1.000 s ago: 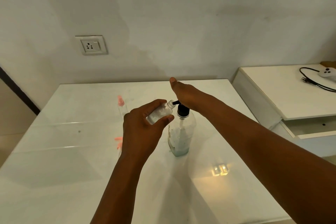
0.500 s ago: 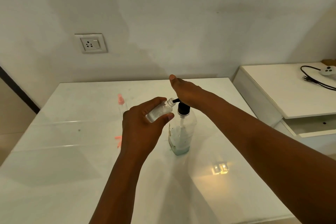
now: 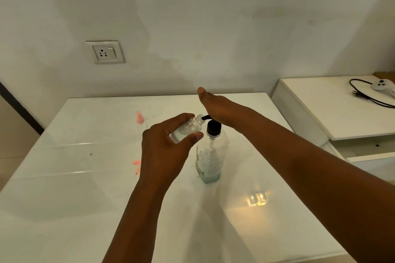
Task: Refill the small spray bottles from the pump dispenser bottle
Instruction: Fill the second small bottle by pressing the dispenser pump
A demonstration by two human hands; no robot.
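Note:
A clear pump dispenser bottle (image 3: 210, 158) with a black pump collar stands upright on the white table (image 3: 85, 188), a little pale liquid at its bottom. My left hand (image 3: 168, 147) holds a small clear spray bottle (image 3: 189, 127), uncapped and tilted, with its open neck against the black pump spout. My right hand (image 3: 215, 107) lies flat on top of the pump head, palm down, fingers together. Another small bottle with a pink spray top (image 3: 140, 120) stands further back on the left.
Pink caps or spray parts (image 3: 136, 165) lie on the table left of my left wrist. A white side cabinet (image 3: 333, 113) at right carries a black cable and a white controller (image 3: 381, 85). A wall socket (image 3: 105, 52) sits on the wall behind.
Both hands keep their hold. The pump head with my right hand on it shifts only slightly, and the small bottle stays at the spout.

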